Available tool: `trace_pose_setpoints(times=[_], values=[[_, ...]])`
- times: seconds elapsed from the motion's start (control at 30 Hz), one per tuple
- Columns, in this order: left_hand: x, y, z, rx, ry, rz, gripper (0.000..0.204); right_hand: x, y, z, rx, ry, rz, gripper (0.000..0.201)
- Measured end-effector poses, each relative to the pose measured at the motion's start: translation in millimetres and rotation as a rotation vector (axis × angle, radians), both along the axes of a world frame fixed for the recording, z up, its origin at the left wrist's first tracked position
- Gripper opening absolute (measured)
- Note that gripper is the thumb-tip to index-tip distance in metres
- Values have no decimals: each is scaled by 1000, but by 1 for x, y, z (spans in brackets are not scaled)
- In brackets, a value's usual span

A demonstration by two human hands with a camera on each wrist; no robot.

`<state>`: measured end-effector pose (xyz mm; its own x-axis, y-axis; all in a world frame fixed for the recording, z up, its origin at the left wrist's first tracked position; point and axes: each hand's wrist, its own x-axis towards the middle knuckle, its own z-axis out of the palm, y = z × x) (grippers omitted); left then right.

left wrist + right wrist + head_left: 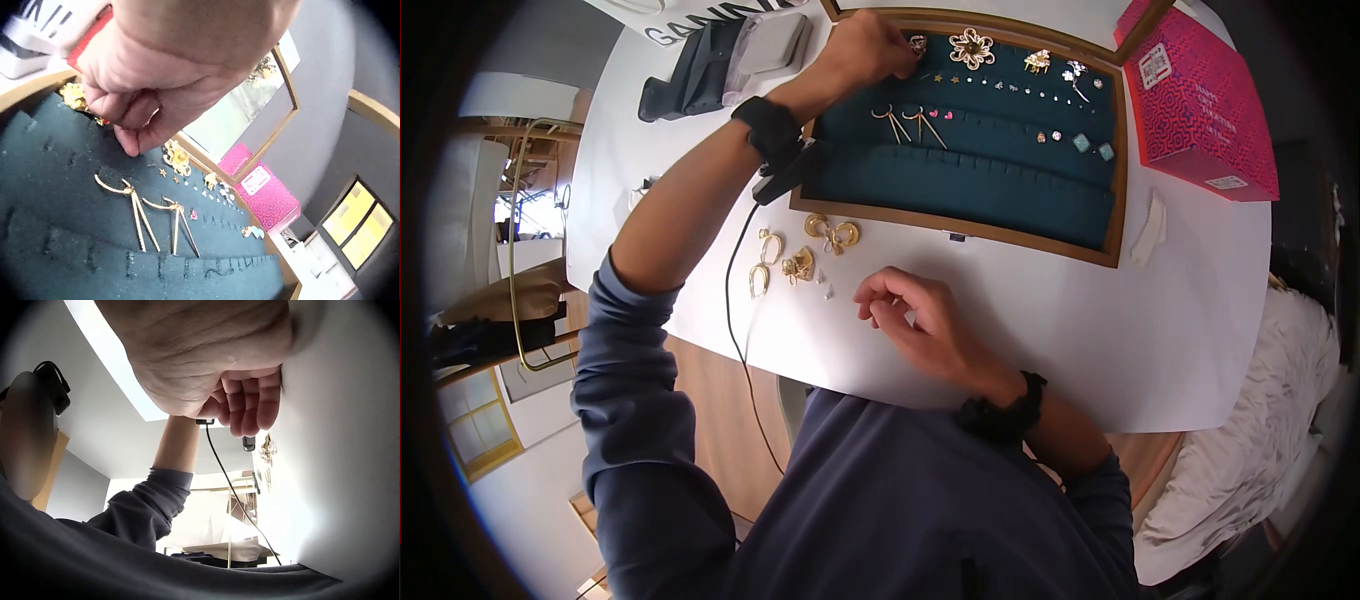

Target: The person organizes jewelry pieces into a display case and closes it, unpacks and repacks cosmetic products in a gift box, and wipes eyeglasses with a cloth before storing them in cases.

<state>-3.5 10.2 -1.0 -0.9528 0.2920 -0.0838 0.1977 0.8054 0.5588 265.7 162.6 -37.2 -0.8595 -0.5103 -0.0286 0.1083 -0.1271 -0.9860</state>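
Observation:
My left hand reaches to the far left corner of a jewellery case lined in dark green. Its curled fingers pinch at a gold earring with bits of red, partly hidden by the hand. Beside those fingers sits a gold flower earring in the top row. Two gold hoop earrings with hanging bars hang in a lower row. On the white table, my right hand rests with loosely curled fingers, holding nothing. Several gold earrings lie to the left of it.
Small studs and turquoise earrings fill other slots. A pink box stands right of the case, above a white paper scrap. Grey pouches lie at the left. A black cable runs down from the left wrist.

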Motion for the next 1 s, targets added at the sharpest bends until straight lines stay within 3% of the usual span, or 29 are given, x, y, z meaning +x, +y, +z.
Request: trace_pose_setpoints(times=[0.2,0.3,0.37,0.47,0.6,0.67,0.77,1.0], values=[[-1,-3,-4,-56,7,-49,18,-2,2,2,53,-9,36,14],[0,-10,-4,37,19,-136,19,-2,3,2,52,5,32,15],[8,-14,-3,-31,145,-217,20,-2,4,2,33,-27,41,15],[21,-12,6,-217,341,-152,22,-3,4,3,53,-17,53,16],[35,-15,13,-319,418,-183,29,-2,2,-1,25,4,0,12],[46,-15,10,-340,334,-188,36,-2,3,0,36,-15,19,12],[48,-23,-1,-306,376,-290,36,-2,3,-2,37,-24,24,12],[49,-22,0,-196,461,-322,39,-2,4,-4,33,17,-11,13]])
